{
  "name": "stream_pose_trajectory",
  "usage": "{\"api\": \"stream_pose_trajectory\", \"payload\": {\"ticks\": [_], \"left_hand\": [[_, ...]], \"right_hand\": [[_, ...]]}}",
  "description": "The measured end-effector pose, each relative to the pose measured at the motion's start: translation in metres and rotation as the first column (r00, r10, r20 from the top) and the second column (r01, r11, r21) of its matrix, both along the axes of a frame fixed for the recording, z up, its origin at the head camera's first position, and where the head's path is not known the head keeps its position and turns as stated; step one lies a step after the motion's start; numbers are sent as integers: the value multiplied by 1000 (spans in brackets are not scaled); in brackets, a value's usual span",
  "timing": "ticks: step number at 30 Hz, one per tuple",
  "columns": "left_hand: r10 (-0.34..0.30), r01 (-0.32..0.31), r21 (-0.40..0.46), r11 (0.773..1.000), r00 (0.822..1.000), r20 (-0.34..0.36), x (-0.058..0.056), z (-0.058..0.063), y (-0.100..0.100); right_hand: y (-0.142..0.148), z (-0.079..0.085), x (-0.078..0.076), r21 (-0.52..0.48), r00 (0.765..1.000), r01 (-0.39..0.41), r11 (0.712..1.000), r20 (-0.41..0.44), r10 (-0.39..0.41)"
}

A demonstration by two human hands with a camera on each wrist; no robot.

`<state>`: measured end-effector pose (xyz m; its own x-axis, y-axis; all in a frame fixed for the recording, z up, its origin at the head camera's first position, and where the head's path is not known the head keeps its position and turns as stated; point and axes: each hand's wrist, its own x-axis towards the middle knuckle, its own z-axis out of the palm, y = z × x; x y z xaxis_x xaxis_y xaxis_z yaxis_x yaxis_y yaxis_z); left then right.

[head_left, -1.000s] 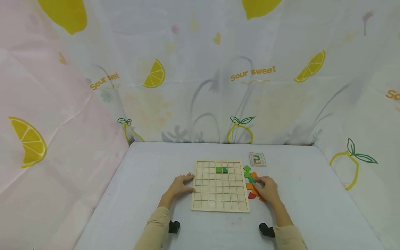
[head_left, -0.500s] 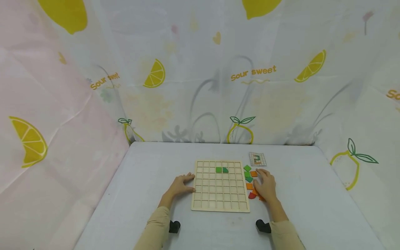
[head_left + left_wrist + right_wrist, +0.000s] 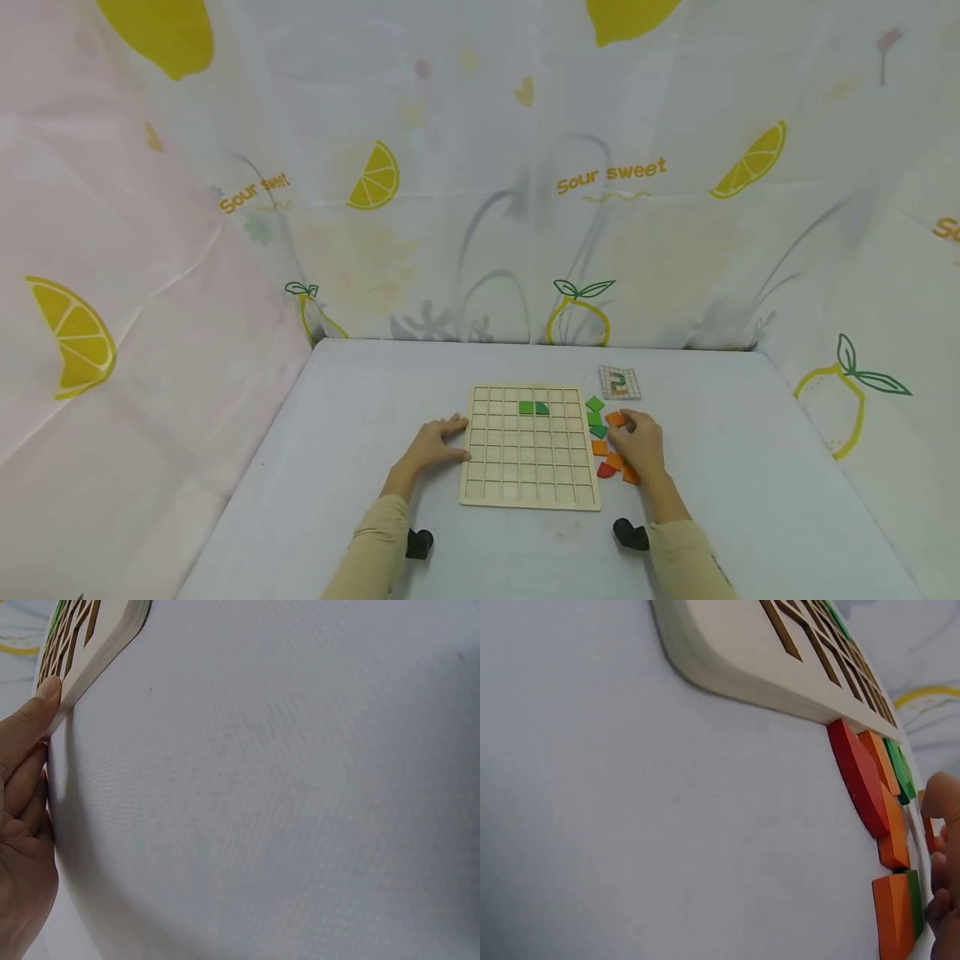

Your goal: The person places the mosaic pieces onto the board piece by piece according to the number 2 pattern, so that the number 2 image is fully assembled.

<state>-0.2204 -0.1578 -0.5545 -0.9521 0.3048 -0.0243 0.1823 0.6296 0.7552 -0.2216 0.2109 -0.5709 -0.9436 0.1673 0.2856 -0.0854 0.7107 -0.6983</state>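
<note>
A square wooden grid board lies on the table, with a light green square tile and a dark green rounded tile in its upper cells. My left hand rests against its left edge, thumb and fingers spread apart along it; the left wrist view has the thumb tip on the rim. To the right of the board, my right hand pinches an orange tile, which sits tilted at the fingertips. In the right wrist view the hand is partly cut off by the frame edge.
Beside the board's right edge lie several loose tiles, among them a red rounded tile, an orange square and a green square. Behind them is a gridded pattern card. A printed cloth hangs behind the table.
My right hand has left the dark green tile, which now lies among the loose ones, and moved farther back to the orange tile, now turned. My left hand stays put.
</note>
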Motion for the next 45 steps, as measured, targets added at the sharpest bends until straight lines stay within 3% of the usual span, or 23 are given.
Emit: {"api": "stream_pose_trajectory", "payload": {"ticks": [3,6,10,15,20,25,32,38,41,45], "left_hand": [[5,-5,2,1000,1000,4,0,0,0],[8,-8,10,1000,1000,5,0,0,0],[-7,7,10,1000,1000,-8,0,1,-1],[-16,16,1,1000,1000,-15,0,1,-1],[11,-11,6,1000,1000,9,0,0,0],[22,-21,-2,1000,1000,16,-1,-1,0],[15,-15,7,1000,1000,8,-2,-2,0],[15,-15,3,1000,1000,13,-1,-3,0],[19,-19,-9,1000,1000,17,-1,-2,0],[20,-20,-12,1000,1000,18,-1,-3,0]], "right_hand": [[-7,2,-3,-61,999,15,998,-40,-17],[-18,5,-9,-113,993,-21,993,-116,8],[-39,12,-19,-152,984,-127,980,-146,105],[-71,19,-27,-170,966,-248,954,-118,230],[-100,18,-36,-86,927,-368,926,-111,358],[-119,13,-46,28,877,-476,879,-56,477],[-130,16,-52,124,838,-546,828,67,542],[-129,19,-57,281,780,-610,741,49,624],[-128,18,-57,345,773,-602,720,26,633],[-128,17,-55,370,791,-571,733,8,612]]}}
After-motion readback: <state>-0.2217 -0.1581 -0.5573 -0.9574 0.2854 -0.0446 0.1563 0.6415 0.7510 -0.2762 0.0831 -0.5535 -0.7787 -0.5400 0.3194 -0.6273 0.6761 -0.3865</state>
